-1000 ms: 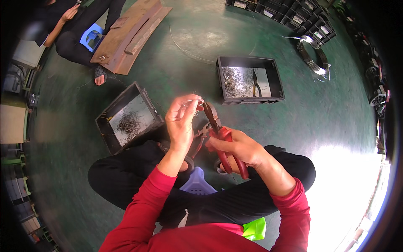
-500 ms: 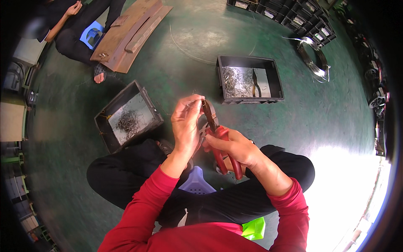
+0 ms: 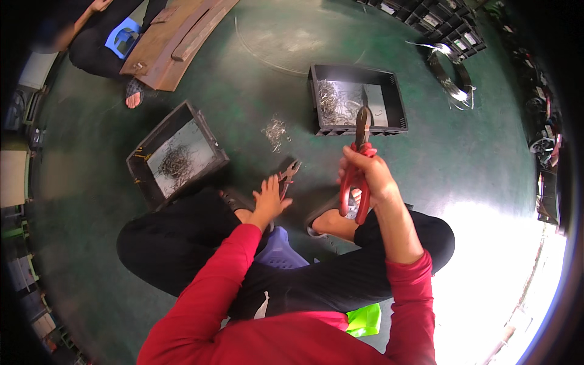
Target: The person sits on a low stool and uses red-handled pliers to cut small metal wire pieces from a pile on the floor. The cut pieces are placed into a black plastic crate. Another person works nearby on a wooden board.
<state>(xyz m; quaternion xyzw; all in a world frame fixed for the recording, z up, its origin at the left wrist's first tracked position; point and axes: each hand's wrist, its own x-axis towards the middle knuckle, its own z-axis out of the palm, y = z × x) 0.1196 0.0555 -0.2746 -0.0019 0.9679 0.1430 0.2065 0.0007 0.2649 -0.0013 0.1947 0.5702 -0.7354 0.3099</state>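
Note:
My right hand [image 3: 372,173] is closed around red-handled pliers [image 3: 362,131], their dark jaws pointing away from me, over the near edge of the right crate [image 3: 359,129]. That crate holds many small bent wire pieces [image 3: 331,103]. With fingers spread, my left hand [image 3: 267,202] hovers by or touches a second pair of pliers [image 3: 292,169] lying on the floor between my feet; whether it touches them I cannot tell. Beyond those pliers, a small heap of wire pieces [image 3: 275,132] lies on the green floor.
At left, a tilted dark crate [image 3: 210,137] contains a heap of wire pieces [image 3: 176,163]. Farther off are a wire coil [image 3: 450,76], stacked black crates [image 3: 435,24], flattened cardboard [image 3: 176,45] and a seated person [image 3: 100,48]. A purple stool [image 3: 280,249] is beneath me.
My hands have parted. The left dropped back toward the floor pliers and spread its fingers; the right carried its pliers forward and right. The floor heap and floor pliers have come into sight.

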